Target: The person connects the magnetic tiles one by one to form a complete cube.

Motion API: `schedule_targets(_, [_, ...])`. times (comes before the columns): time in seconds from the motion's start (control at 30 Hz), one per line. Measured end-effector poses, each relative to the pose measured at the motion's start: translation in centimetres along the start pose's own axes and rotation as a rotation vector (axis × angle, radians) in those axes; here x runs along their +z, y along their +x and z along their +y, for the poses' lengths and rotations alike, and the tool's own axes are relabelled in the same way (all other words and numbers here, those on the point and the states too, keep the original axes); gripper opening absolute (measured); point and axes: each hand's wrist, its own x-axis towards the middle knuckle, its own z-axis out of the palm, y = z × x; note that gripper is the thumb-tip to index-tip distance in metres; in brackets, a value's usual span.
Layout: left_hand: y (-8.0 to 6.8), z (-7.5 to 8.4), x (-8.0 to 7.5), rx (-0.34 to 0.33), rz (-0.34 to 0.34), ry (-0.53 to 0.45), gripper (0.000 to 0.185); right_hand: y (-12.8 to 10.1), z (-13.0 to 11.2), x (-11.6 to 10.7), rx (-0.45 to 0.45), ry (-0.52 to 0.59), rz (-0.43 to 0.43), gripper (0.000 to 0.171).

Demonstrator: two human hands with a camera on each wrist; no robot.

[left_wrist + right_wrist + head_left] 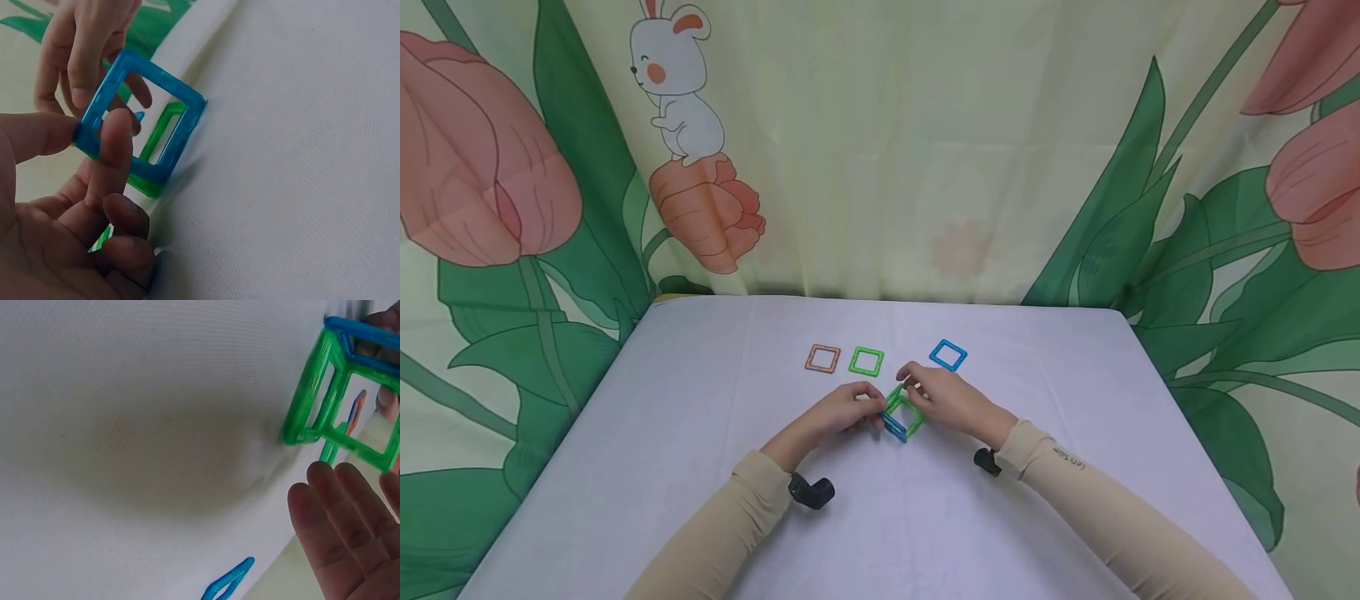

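Several square magnetic tiles in translucent green and blue are joined into a small box-like frame at the middle of the white table. My left hand (850,407) pinches the upright blue magnetic tile (164,78) between thumb and a finger at its near left side. Opposite, my right hand (943,396) has thumb and index finger at the top of a standing green magnetic tile (309,387). Its other fingers stretch out beside the frame in the right wrist view. My fingers partly hide where the tiles meet.
Behind the frame lie three flat tiles: an orange tile (810,357), a green tile (853,360) and a blue tile (956,347). The white-covered table (1037,517) ends at a patterned curtain (880,167). Black wrist cameras hang below both cuffs.
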Motion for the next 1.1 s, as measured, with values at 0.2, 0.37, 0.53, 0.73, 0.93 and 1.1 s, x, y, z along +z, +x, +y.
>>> schedule_targets(0.2, [-0.1, -0.2, 0.1, 0.013, -0.039, 0.028, 0.026, 0.2, 0.4, -0.2, 0.021, -0.016, -0.01, 0.026])
schedule_targets(0.37, [-0.1, -0.2, 0.1, 0.012, -0.043, 0.037, 0.027, 0.3, 0.9, -0.1, 0.035, -0.026, -0.011, 0.026])
schedule_targets(0.53, [-0.2, -0.2, 0.1, 0.008, -0.045, 0.042, 0.028, 0.3, 1.5, -0.1, 0.057, -0.043, 0.007, 0.025])
schedule_targets(0.73, [-0.2, -0.3, 0.0, 0.011, -0.057, 0.051, 0.029, 0.4, 2.9, -0.3, 0.104, -0.089, 0.073, 0.023])
schedule_targets(0.93, [-0.3, -0.5, -0.2, 0.018, -0.09, 0.04, 0.03, 0.6, 4.1, -0.5, 0.171, -0.181, 0.171, 0.024])
schedule_targets(1.1, [-0.6, -0.5, -0.4, 0.032, -0.139, 0.051, 0.031, 0.6, 5.0, -0.6, 0.224, -0.243, 0.187, 0.03])
